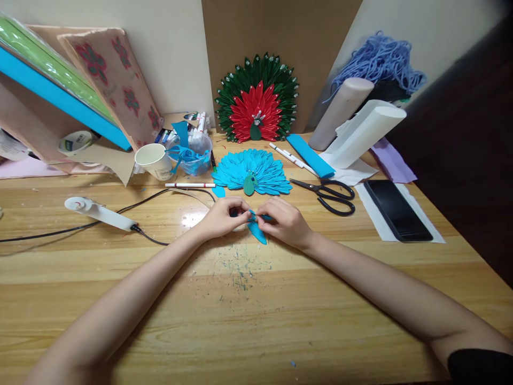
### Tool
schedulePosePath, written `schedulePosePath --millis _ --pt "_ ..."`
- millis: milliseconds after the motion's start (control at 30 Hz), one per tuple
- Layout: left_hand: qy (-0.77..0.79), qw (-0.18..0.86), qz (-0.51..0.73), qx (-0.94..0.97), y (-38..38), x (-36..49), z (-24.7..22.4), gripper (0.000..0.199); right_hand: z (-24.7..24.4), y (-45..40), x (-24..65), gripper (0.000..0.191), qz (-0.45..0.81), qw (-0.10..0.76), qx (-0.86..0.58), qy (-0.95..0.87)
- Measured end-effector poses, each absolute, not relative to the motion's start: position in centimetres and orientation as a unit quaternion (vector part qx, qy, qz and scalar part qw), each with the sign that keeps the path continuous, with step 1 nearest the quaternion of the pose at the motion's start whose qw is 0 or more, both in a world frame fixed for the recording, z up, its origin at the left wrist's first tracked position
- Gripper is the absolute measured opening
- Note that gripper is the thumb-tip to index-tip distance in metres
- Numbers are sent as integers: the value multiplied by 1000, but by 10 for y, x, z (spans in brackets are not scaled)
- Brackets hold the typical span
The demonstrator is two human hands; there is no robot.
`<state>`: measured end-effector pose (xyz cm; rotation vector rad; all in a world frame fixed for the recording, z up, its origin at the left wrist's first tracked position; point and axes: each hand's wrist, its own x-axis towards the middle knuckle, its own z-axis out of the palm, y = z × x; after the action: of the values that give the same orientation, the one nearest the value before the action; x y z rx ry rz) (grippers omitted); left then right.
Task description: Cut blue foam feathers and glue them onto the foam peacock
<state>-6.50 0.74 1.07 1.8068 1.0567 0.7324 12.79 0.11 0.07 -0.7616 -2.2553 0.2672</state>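
"Any writing you can make out?"

"On the far left a pale round label (78,140) is showing, but its print is coming out too small to read. The paper cup (154,161) is carrying faint marks, also illegible."

"What else is lying about?"

"From the left, a white corded tool (110,215) is resting on the wooden table (180,331). Farther back, the cup is standing beside a clear tub (203,158) holding blue scraps. A green-and-red peacock (256,99) is standing before a brown board (280,27), and a blue peacock (264,166) is lying just beyond the hands. To the right, black-handled scissors (320,189) are lying, then a phone (398,210) is resting on white paper (377,214)."

"And the hands?"

"The left hand (224,216) is curling narrow, thumb and fingers pinching a blue petal-shaped piece (257,233). The right hand (284,219) is pinching it too, its fingers partly hiding it. The piece is pointing toward the near side, between the hands; whether it is touching the table, I can't tell."
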Motion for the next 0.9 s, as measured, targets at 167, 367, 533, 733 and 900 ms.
schedulePosePath --millis 167,367,533,733,900 --pt "439 439 283 731 6 -64 13 19 1 0 127 10 42 334 -284 -898" --pt "445 434 292 727 7 -64 11 20 2 -1 124 6 90 348 -312 -879" --pt "434 395 327 741 6 -65 9 19 2 3 124 4 291 354 -376 -805" --pt "407 327 349 778 3 -66 10 17 -1 11 125 11 446 335 -385 -735" --pt "406 307 357 784 2 -65 9 15 -3 14 125 16 486 333 -384 -711"
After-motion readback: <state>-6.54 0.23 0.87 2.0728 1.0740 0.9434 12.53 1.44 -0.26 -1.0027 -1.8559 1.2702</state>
